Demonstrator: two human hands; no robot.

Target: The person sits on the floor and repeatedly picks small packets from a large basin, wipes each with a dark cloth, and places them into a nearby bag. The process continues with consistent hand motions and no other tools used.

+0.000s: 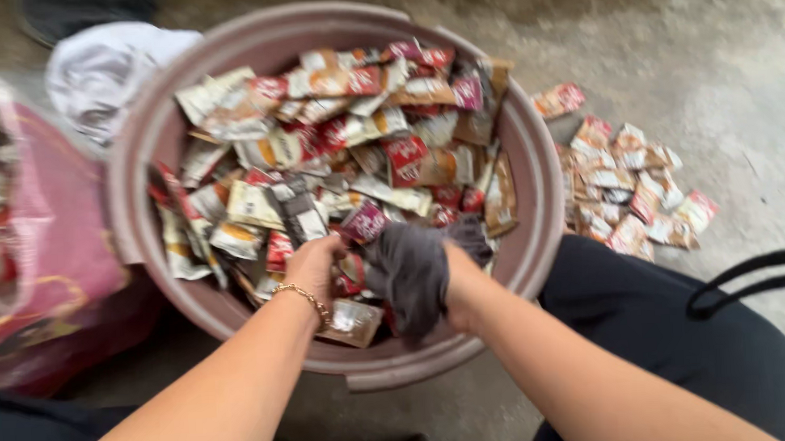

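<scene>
A round mauve plastic basin (pixel 542 177) stands on the ground in front of me, filled with several empty red, white and tan sachet wrappers (pixel 335 143). My left hand (pixel 313 268), with a gold chain bracelet on the wrist, reaches into the near side of the basin and pinches a wrapper between its fingertips. My right hand (pixel 460 284) is closed on a dark grey cloth (pixel 410 273) that hangs bunched over the near wrappers. The fingers of both hands are partly hidden.
A pink sack (pixel 45 257) holding more wrappers stands at the left. A white bag (pixel 103 70) lies behind the basin. A heap of sorted wrappers (pixel 628 190) lies on the concrete floor at the right. My black-trousered knee (pixel 667 331) and a black strap (pixel 754 278) are near right.
</scene>
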